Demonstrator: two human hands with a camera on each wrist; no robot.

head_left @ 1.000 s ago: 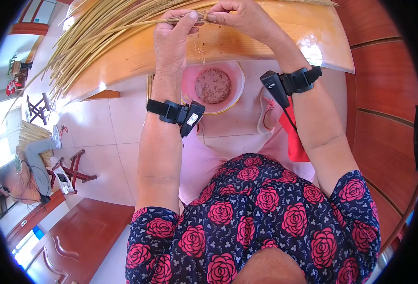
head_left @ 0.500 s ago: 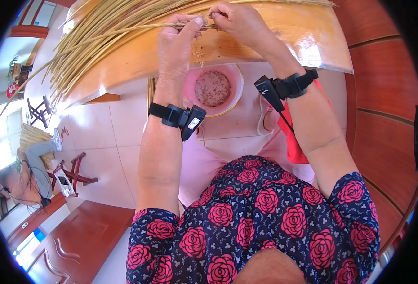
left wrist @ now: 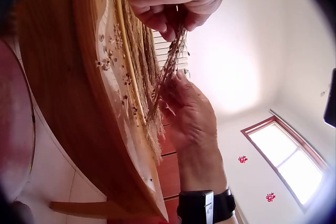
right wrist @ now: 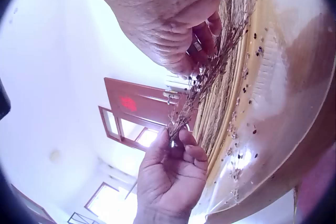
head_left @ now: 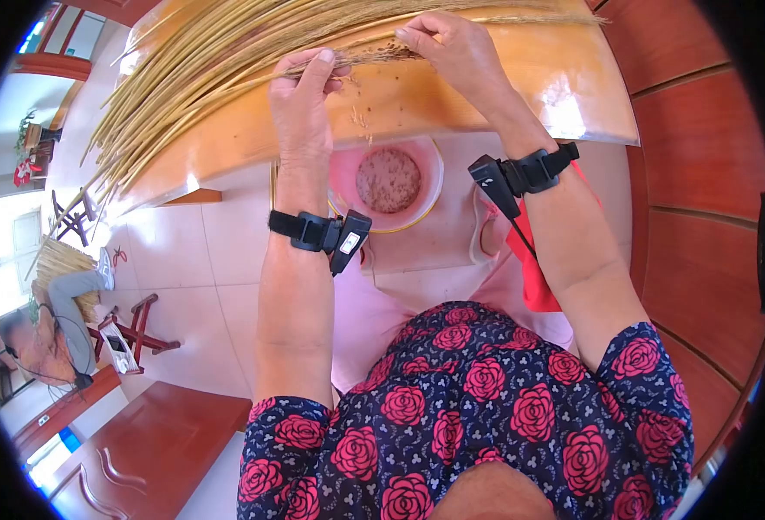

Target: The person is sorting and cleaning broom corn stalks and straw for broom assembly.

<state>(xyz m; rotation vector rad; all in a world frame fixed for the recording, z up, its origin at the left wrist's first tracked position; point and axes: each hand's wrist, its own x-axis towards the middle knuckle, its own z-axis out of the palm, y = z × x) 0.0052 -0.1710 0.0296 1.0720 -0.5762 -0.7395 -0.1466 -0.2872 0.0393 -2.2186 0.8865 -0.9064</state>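
Note:
My left hand grips a straw-coloured broomcorn stalk at the base of its seed head, thumb on top. The branched, brownish seed head runs from there toward my right hand, dotted with dark seeds. At the far part of the head, my right thumb and fingers pinch the thin sprays, as the left wrist view shows. Both hands are over the near side of a yellow wooden table. A thick pile of similar stalks lies just behind, heads toward the right.
Loose seeds and husks lie scattered along the table edge. Below that edge, a pink basin with seeds in it stands on the tiled floor between my feet. Red cabinets flank the right side. Another person sits far left near a folding stool.
My right hand has moved right along the seed head, away from the left hand, so more of the sprays show between them. The left hand keeps its grip and has shifted slightly left.

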